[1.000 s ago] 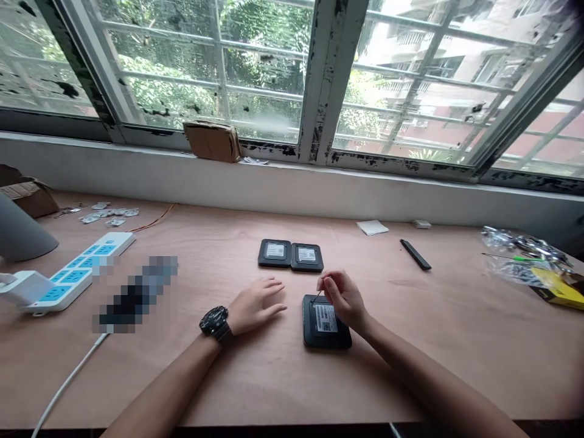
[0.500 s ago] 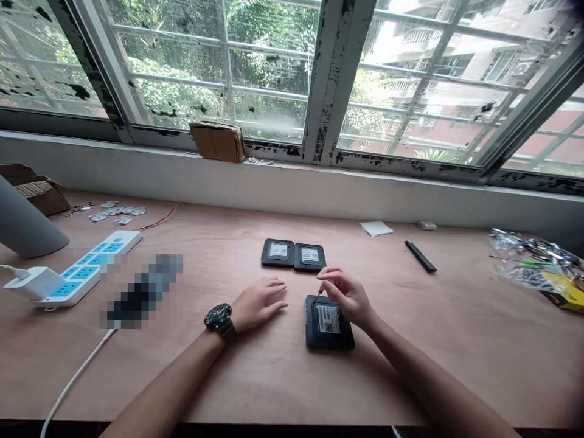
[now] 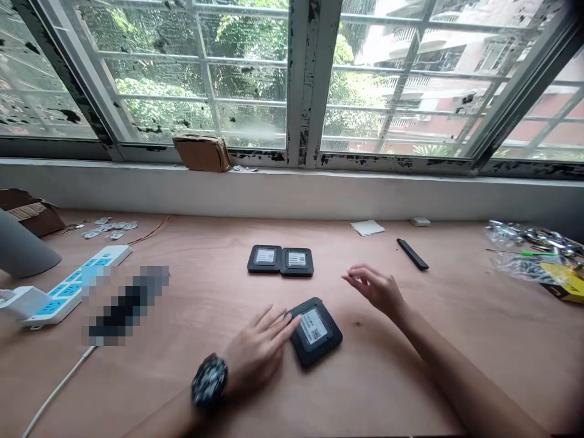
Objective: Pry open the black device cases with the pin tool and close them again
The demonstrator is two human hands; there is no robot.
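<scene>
From the head camera, the left hand [image 3: 258, 353], a black watch on its wrist, lies low on the plywood table [image 3: 365, 377], with its left fingers [image 3: 278, 322] spread and their tips touching the near edge of a black rounded case [image 3: 317, 334]. They press against the case without closing around it, so nothing is gripped. The case lies flat and turned at an angle, its white barcode label [image 3: 312, 326] facing up, a short way in front of two similar black cases [image 3: 280, 260] that sit side by side, touching. The right hand [image 3: 376, 289] hovers apart from the case over bare wood, its right fingers [image 3: 353, 277] half open and loosely curled, with nothing visible between them. A push from the left fingertips could make the unheld case skid or spin on the smooth wood and knock the neighbouring pair out of line. A careless reach by the right hand could catch the black bar [image 3: 413, 253] or the plastic bag of metal parts [image 3: 524, 240] further right. A blue-socketed power strip [image 3: 68, 286] and a pixelated, unreadable object [image 3: 125, 304] lie to the left.
</scene>
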